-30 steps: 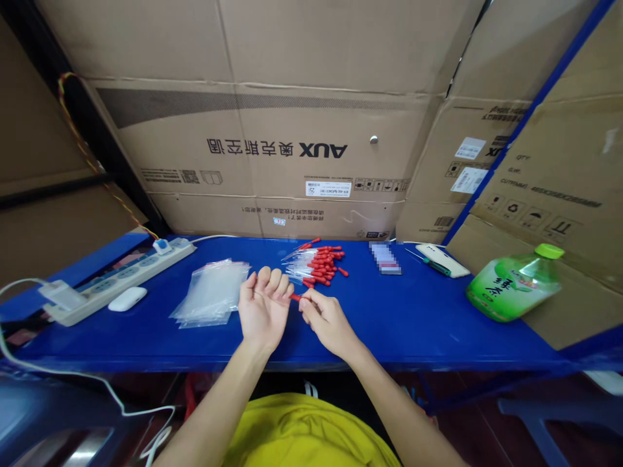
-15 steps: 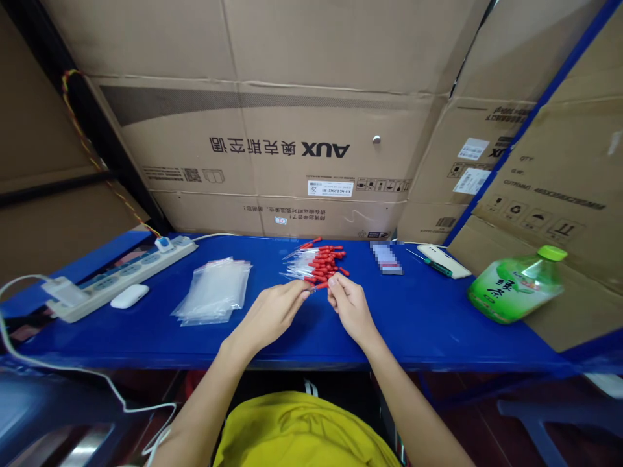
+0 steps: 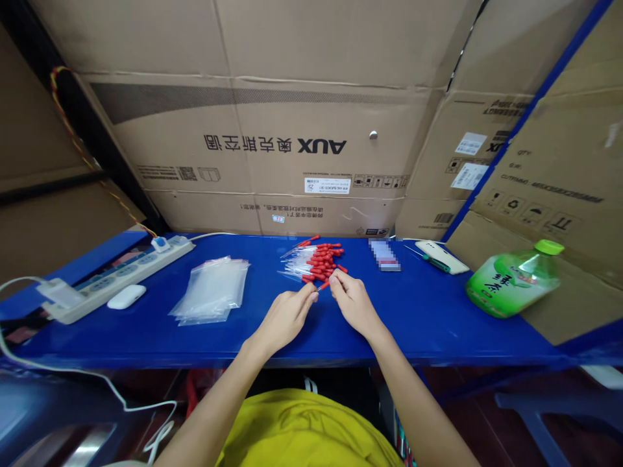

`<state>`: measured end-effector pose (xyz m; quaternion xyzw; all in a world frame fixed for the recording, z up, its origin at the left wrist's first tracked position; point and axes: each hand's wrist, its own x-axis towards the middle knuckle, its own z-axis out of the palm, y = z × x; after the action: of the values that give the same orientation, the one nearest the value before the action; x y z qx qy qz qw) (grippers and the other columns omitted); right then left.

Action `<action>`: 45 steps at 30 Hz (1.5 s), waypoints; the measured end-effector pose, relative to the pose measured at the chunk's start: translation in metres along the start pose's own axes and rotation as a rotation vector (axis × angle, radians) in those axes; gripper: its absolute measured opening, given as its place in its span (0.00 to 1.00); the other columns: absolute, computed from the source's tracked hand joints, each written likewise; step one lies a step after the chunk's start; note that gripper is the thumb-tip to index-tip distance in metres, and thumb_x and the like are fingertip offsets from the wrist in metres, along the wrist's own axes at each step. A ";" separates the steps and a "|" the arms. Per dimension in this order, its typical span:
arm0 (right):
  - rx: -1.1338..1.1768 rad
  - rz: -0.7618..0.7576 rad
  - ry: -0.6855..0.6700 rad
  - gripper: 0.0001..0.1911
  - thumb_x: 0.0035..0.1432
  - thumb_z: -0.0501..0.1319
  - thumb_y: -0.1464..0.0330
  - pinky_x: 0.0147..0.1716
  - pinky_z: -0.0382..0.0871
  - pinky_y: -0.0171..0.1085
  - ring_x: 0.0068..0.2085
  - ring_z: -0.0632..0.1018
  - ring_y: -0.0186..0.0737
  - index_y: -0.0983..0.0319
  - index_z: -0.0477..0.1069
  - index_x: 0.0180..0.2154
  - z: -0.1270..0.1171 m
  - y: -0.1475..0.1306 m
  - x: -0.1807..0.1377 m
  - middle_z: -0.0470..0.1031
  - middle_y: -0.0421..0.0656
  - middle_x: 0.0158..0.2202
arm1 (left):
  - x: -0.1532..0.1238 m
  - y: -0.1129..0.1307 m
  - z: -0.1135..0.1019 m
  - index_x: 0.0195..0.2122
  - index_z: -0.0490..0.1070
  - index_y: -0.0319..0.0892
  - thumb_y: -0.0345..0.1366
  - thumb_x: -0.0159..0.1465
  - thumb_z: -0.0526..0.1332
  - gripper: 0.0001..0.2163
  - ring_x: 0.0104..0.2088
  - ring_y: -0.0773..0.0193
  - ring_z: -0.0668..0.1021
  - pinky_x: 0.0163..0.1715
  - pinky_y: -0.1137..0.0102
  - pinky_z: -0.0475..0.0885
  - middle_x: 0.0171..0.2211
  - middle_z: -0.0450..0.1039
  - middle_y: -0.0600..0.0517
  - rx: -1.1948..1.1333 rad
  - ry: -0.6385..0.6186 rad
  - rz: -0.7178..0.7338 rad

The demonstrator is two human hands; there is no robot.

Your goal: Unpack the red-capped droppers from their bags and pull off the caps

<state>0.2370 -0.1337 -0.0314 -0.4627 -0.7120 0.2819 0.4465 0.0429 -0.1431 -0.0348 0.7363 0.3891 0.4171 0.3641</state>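
Between the fingertips of both my hands is a dropper [image 3: 323, 285], its red rubber bulb end showing. My left hand [image 3: 289, 314] pinches its left end, where my fingers hide most of the clear tube. At the bulb end my right hand [image 3: 351, 299] is closed, thumb against fingers. Just beyond my hands lies a pile of similar droppers [image 3: 318, 261], clear pointed tubes to the left and red bulbs to the right. A stack of clear zip bags [image 3: 211, 290] lies left of my left hand.
On the blue table [image 3: 403, 324] a phone [image 3: 384, 254], a green-handled screwdriver [image 3: 433, 261], a pale flat case [image 3: 445, 257] and a green tea bottle [image 3: 513, 279] are to the right. A power strip [image 3: 131, 269] and white earbud case [image 3: 126, 297] lie left. Cardboard [image 3: 272, 45] walls the back.
My left hand has shifted slightly right and down, turning the dropper to a steeper slant. My right hand stays nearly in place, and both still grip the dropper.
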 end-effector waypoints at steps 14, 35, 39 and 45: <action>0.081 0.001 -0.160 0.23 0.72 0.53 0.52 0.28 0.54 0.34 0.26 0.61 0.33 0.60 0.63 0.28 -0.013 0.002 0.000 0.60 0.35 0.23 | 0.000 -0.001 -0.005 0.37 0.78 0.47 0.40 0.71 0.60 0.08 0.21 0.63 0.68 0.28 0.71 0.54 0.23 0.68 0.54 0.117 -0.044 0.054; 0.180 0.029 -0.170 0.23 0.73 0.52 0.52 0.28 0.55 0.34 0.26 0.64 0.33 0.60 0.63 0.29 0.006 0.005 -0.002 0.64 0.36 0.24 | 0.002 -0.003 -0.006 0.38 0.80 0.41 0.46 0.70 0.63 0.14 0.22 0.69 0.68 0.26 0.73 0.62 0.21 0.71 0.56 0.131 0.122 0.025; 0.173 0.043 -0.180 0.24 0.73 0.51 0.51 0.28 0.56 0.34 0.26 0.64 0.33 0.60 0.65 0.30 0.003 0.006 -0.002 0.64 0.36 0.24 | 0.003 -0.002 -0.010 0.39 0.80 0.42 0.45 0.73 0.58 0.15 0.29 0.66 0.75 0.33 0.72 0.66 0.31 0.79 0.53 0.259 0.055 0.090; 0.120 0.020 -0.156 0.23 0.72 0.53 0.53 0.28 0.55 0.34 0.26 0.64 0.33 0.60 0.64 0.29 -0.002 0.002 -0.001 0.64 0.36 0.23 | 0.001 -0.004 -0.012 0.42 0.76 0.43 0.41 0.77 0.50 0.16 0.41 0.61 0.81 0.43 0.70 0.67 0.42 0.82 0.50 0.452 -0.058 0.153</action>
<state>0.2395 -0.1340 -0.0331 -0.4188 -0.7218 0.3639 0.4137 0.0314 -0.1377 -0.0329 0.8381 0.4051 0.3242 0.1684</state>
